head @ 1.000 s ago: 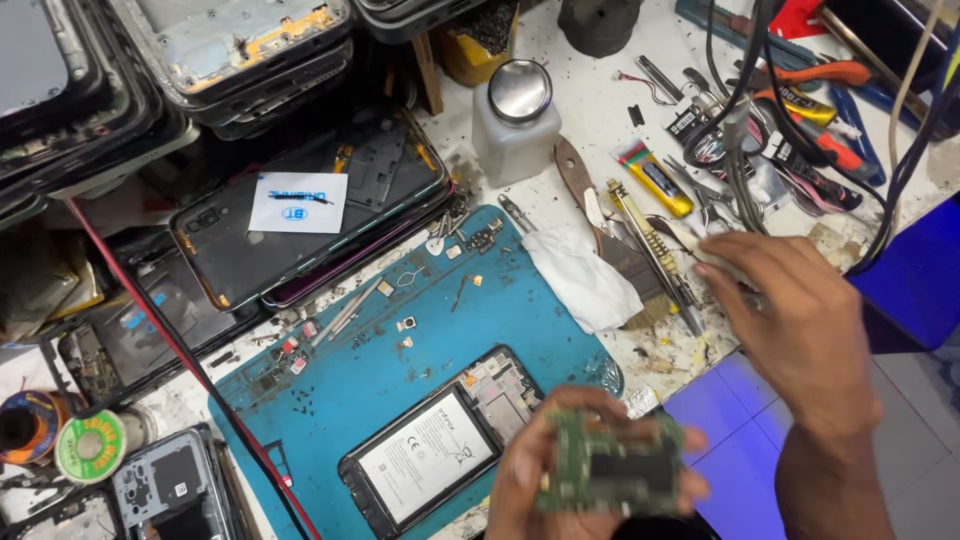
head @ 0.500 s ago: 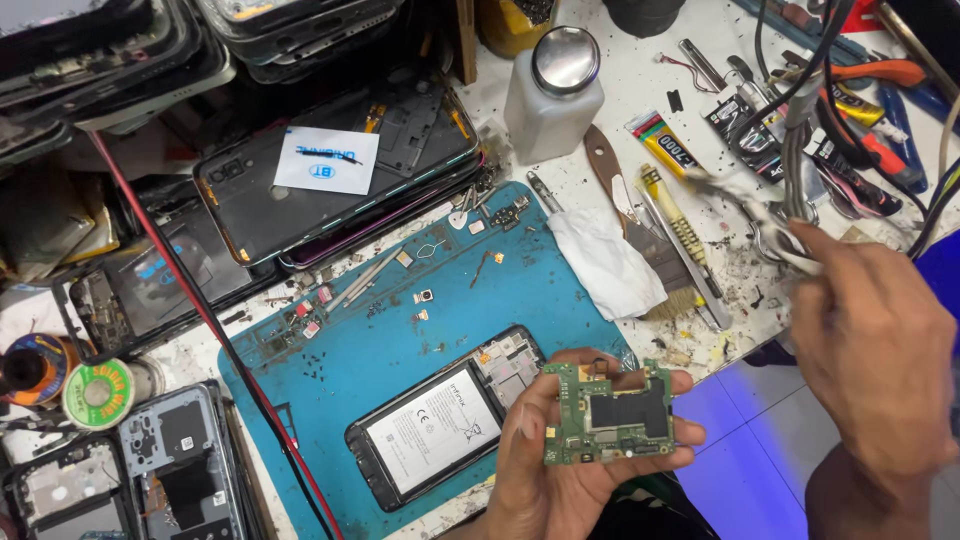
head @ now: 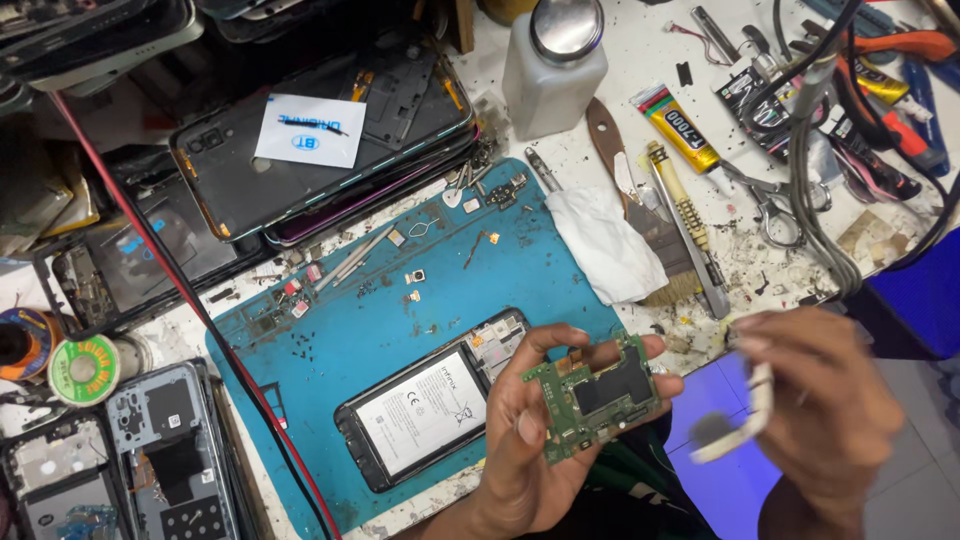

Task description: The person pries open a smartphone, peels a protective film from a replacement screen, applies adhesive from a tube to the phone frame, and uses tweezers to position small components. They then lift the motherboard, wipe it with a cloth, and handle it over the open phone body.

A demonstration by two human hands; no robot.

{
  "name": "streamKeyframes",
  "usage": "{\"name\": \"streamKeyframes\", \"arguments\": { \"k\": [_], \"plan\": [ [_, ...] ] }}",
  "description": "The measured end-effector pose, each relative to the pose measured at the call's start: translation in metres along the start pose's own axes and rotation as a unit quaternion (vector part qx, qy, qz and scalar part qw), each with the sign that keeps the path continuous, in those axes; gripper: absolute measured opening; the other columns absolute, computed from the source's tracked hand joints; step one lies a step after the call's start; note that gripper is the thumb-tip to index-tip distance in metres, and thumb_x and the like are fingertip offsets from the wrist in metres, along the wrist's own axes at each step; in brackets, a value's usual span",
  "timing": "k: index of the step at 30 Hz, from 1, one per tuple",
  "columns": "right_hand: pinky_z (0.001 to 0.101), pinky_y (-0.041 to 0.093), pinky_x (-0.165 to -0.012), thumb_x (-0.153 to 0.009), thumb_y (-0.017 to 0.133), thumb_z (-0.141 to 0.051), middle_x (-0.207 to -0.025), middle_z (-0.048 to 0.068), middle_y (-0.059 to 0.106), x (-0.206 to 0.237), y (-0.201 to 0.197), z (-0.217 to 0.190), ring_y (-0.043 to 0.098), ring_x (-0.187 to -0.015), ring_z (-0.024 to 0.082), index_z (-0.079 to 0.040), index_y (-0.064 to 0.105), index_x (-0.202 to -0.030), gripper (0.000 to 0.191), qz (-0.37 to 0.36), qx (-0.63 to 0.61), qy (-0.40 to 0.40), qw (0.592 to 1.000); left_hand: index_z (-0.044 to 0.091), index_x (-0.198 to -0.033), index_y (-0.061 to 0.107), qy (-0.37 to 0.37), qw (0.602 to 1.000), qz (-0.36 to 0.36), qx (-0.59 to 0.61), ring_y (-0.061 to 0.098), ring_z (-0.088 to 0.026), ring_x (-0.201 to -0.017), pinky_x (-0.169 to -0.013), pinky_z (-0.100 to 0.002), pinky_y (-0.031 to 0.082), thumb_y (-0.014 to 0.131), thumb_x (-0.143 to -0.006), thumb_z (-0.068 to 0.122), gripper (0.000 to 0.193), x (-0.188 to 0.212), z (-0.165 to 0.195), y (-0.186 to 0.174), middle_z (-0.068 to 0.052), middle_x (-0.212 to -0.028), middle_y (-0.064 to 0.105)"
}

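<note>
My left hand [head: 535, 450] holds a small green circuit board [head: 595, 395] by its edges, just over the near edge of the blue work mat [head: 330, 340]. To the left of that hand, an opened phone [head: 430, 400] lies on the mat with its white battery showing. My right hand [head: 820, 420] is to the right of the board and grips a pale, blurred tool [head: 745, 420], perhaps a brush. The tool's tip is a short way from the board.
Stacked phone housings [head: 320, 140] lie behind the mat. A white bottle [head: 555, 65], a white cloth [head: 610, 245], a paintbrush [head: 645, 220], a glue tube [head: 685, 125], tweezers and cables [head: 815, 180] crowd the back right. A solder spool [head: 85, 365] and open phones [head: 165, 450] sit left. A red wire [head: 200, 310] crosses the mat.
The view has shifted down and right. My right hand came back from the tools with a pale tool and moved toward the board. My left hand has kept hold of the board.
</note>
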State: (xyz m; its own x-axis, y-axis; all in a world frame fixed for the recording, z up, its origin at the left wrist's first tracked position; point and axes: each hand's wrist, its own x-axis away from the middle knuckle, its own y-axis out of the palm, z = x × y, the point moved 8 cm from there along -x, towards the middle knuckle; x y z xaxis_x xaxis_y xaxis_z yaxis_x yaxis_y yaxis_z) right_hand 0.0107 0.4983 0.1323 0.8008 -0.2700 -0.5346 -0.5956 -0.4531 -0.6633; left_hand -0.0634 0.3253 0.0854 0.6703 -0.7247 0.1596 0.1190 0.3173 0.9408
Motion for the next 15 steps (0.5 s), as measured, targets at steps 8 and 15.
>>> {"name": "streamKeyframes", "arguments": {
  "k": [8, 15],
  "plan": [
    [0.0452, 0.049, -0.094, -0.071, 0.065, 0.017, -0.097, 0.01, 0.07, 0.006, 0.013, -0.013, 0.066, -0.095, 0.03, -0.004, 0.07, -0.104, 0.04, -0.045, 0.087, -0.031, 0.995, 0.003, -0.141, 0.032, 0.061, 0.998, -0.014, -0.016, 0.054, -0.049, -0.136, -0.116, -0.062, 0.045, 0.086, -0.088, 0.042, 0.085, 0.005, 0.004, -0.01, -0.04, -0.149, 0.046],
    [0.0425, 0.047, -0.095, -0.067, 0.061, 0.013, -0.098, 0.005, 0.068, 0.018, 0.006, -0.01, 0.065, -0.098, 0.026, -0.01, 0.07, -0.104, 0.045, -0.074, 0.08, -0.053, 0.993, 0.002, -0.14, 0.03, 0.073, 0.996, -0.018, -0.054, 0.053, -0.049, -0.138, -0.122, -0.06, 0.043, 0.086, -0.089, 0.041, 0.086, 0.005, 0.004, -0.016, -0.042, -0.15, 0.045]
  ]
}}
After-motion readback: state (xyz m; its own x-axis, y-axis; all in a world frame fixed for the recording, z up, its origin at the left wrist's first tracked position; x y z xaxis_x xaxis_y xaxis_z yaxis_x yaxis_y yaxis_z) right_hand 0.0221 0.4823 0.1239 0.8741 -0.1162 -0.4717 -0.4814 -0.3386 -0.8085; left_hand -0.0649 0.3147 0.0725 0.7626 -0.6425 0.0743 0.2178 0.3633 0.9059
